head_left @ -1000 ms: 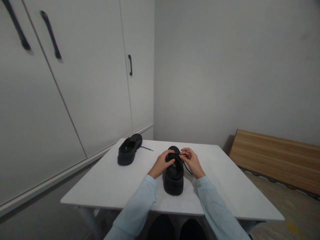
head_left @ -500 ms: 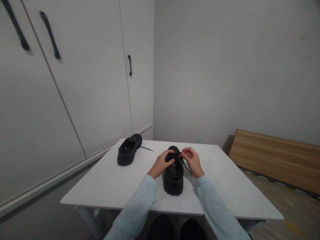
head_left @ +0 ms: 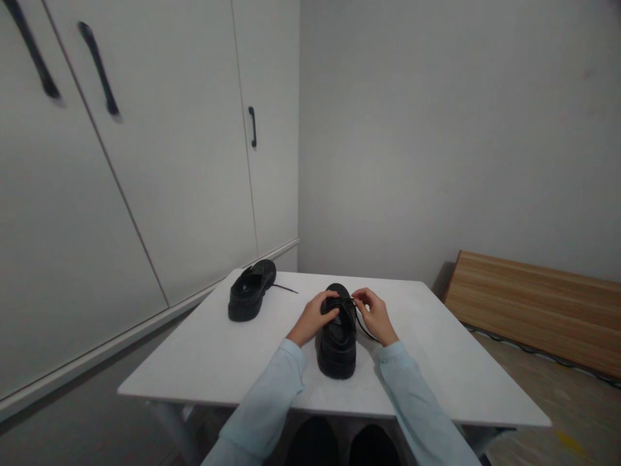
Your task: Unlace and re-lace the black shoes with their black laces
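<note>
Black shoe (head_left: 337,356): set on table (head_left: 204,362) | Left hand (head_left: 309,321): shoe's top held in grip, likely so sliding is stopped | Right hand (head_left: 377,318): lace (head_left: 363,328) pinched in grip, likely so it is not left loose | Other shoe (head_left: 244,307): placed apart, far left

Left hand (head_left: 313,318) holds near shoe (head_left: 337,356) by its top, on left side. Right hand (head_left: 376,318) pinches thin black lace (head_left: 363,331) at right side of same shoe. Lace hangs down in curve below fingers. Near shoe black, flat on white table (head_left: 218,362), heel toward person. Far shoe (head_left: 245,305), black too, sits on table's left back part, its string (head_left: 286,288) poking out right. Sleeves (head_left: 264,401) light blue. White closet (head_left: 184,162) on left, wood board (head_left: 533,310) on right, gray wall (head_left: 436,129) behind.
</note>
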A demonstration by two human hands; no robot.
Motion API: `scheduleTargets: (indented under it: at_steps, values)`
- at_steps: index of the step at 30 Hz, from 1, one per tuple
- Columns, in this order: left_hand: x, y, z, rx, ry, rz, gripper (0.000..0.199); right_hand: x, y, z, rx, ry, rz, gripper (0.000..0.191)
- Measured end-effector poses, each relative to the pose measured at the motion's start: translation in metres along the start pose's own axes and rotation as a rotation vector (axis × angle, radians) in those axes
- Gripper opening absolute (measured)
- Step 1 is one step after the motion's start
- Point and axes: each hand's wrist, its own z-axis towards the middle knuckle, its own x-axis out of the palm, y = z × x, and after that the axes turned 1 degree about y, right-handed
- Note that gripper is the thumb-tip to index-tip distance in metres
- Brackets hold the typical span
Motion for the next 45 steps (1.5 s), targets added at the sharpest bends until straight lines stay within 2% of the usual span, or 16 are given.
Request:
scheduleTargets:
  at_steps: [5, 14, 21, 26, 34, 45]
  values:
    - [0.000, -0.001, 0.000, -0.006, 0.000, 0.005, 0.035, -0.003, 0.000, -0.001, -0.028, 0.085, -0.115, 0.008]
    - [-0.001, -0.001, 0.000, 0.000, 0.005, 0.000, 0.034, -0.007, -0.003, -0.003, -0.075, 0.080, -0.203, 0.012]
    - [-0.002, -0.007, -0.002, -0.027, 0.005, 0.006, 0.033, -0.013, -0.015, -0.001, -0.081, -0.042, -0.415, 0.022]
    - [-0.002, -0.008, -0.002, -0.032, 0.004, 0.001, 0.033, -0.016, -0.022, -0.001, -0.029, -0.108, -0.466, 0.020]
    - [-0.002, -0.007, -0.002, -0.039, 0.012, 0.010, 0.033, -0.020, -0.019, -0.003, -0.010, -0.180, -0.590, 0.018]
    - [-0.002, -0.003, -0.002, -0.025, 0.004, -0.003, 0.032, -0.024, -0.013, -0.004, -0.087, -0.365, -0.551, 0.018]
